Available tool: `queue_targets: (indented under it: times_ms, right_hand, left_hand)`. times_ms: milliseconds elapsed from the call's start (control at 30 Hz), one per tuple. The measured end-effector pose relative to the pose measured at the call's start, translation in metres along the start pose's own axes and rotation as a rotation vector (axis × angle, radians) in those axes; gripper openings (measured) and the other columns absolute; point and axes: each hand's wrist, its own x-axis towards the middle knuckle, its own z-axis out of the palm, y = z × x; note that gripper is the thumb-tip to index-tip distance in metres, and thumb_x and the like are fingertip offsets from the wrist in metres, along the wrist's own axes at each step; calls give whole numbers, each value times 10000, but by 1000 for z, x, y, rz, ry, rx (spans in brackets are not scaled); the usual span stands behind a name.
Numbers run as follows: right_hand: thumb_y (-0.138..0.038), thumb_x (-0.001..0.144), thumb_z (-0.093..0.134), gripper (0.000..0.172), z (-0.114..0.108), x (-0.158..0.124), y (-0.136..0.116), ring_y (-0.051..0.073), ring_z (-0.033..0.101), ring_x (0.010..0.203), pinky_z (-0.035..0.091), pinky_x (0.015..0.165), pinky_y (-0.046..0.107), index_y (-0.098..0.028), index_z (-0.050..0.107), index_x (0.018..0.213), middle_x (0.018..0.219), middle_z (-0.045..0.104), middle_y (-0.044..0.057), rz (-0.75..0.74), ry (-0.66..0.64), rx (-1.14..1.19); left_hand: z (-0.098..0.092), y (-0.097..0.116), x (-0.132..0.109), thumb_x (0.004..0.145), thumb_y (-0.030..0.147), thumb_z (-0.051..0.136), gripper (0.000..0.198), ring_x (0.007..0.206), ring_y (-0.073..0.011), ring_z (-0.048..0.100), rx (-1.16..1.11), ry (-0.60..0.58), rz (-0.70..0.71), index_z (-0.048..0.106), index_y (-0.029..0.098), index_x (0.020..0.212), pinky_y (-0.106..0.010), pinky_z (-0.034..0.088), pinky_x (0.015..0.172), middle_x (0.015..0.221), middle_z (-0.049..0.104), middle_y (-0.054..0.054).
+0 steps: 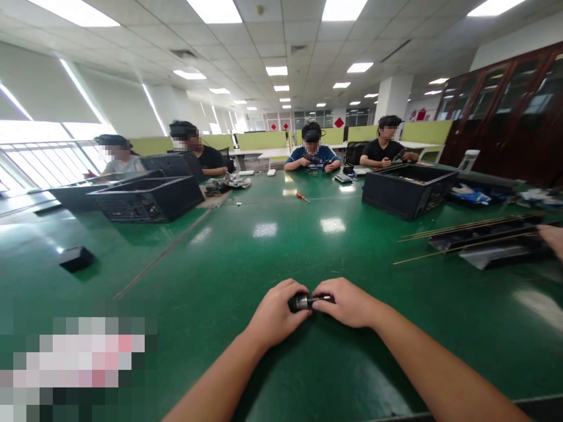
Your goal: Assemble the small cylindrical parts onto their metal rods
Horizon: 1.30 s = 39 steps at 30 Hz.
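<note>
In the head view, my left hand (pixel 281 306) is closed around a short dark cylindrical tool with a silver collar (pixel 302 302). Its exact kind I cannot make out, as my palm and fingers cover much of it. From the collar a thin metal shaft (pixel 320 298) points to the right. My right hand (pixel 347 302) pinches this shaft between thumb and fingers, close beside the left one. Both hands are low over the green tabletop (pixel 229 258), near its front middle.
Two open black computer cases (pixel 147 199) (pixel 407 190) stand left and right. A small black block (pixel 76 258) lies at left, an orange screwdriver (pixel 302 197) farther back. Thin rods (pixel 440 256) and metal channels (pixel 497 252) lie at right, beside another person's hand (pixel 552 239). Several people sit around.
</note>
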Motion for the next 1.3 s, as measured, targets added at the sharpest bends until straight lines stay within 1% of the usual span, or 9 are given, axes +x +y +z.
queue_targets:
  times_ms: [100, 200, 400, 767, 1033, 1300]
  right_hand:
    - [-328, 906, 562, 209, 3, 0, 1, 155, 620, 803, 426, 738, 249, -185, 712, 929, 864, 699, 39, -20, 32, 6]
    - [-322, 898, 575, 198, 4, 0, 1, 157, 623, 811, 427, 744, 253, -183, 711, 933, 871, 701, 39, -34, 59, -9]
    - [-297, 886, 583, 181, 1, -3, 2, 156, 618, 793, 428, 728, 257, -182, 711, 941, 865, 701, 39, -45, 77, -29]
    - [-307, 864, 609, 175, -1, -5, 4, 151, 612, 749, 433, 699, 257, -186, 715, 933, 832, 698, 31, -15, 85, 6]
    - [-311, 867, 603, 182, -4, -7, 6, 151, 603, 732, 434, 686, 257, -186, 715, 935, 816, 695, 33, -4, 77, 15]
    - [-309, 861, 609, 176, -5, -8, 7, 149, 606, 723, 437, 687, 258, -179, 714, 918, 807, 691, 34, 1, 77, 29]
  left_hand:
    - [1, 1, 0, 736, 194, 696, 223, 877, -181, 607, -14, 15, -3, 658, 223, 953, -308, 478, 807, 913, 644, -26]
    - [0, 2, -2, 744, 193, 689, 245, 889, -178, 615, -28, 26, 1, 675, 233, 984, -306, 485, 829, 941, 652, -31]
    - [-1, 0, -4, 721, 205, 717, 293, 915, -196, 625, -13, 56, -21, 695, 238, 1011, -329, 495, 858, 977, 661, -45]
    - [-4, -1, -4, 708, 204, 726, 290, 901, -191, 638, 9, 72, -28, 703, 245, 994, -325, 506, 851, 958, 671, -33]
    - [-4, -5, -6, 723, 216, 712, 284, 908, -201, 632, 1, 80, -24, 701, 234, 1006, -343, 507, 851, 968, 667, -48]
    - [-6, -2, -6, 722, 201, 712, 285, 915, -200, 630, -8, 79, -28, 699, 237, 1004, -342, 508, 855, 975, 662, -47]
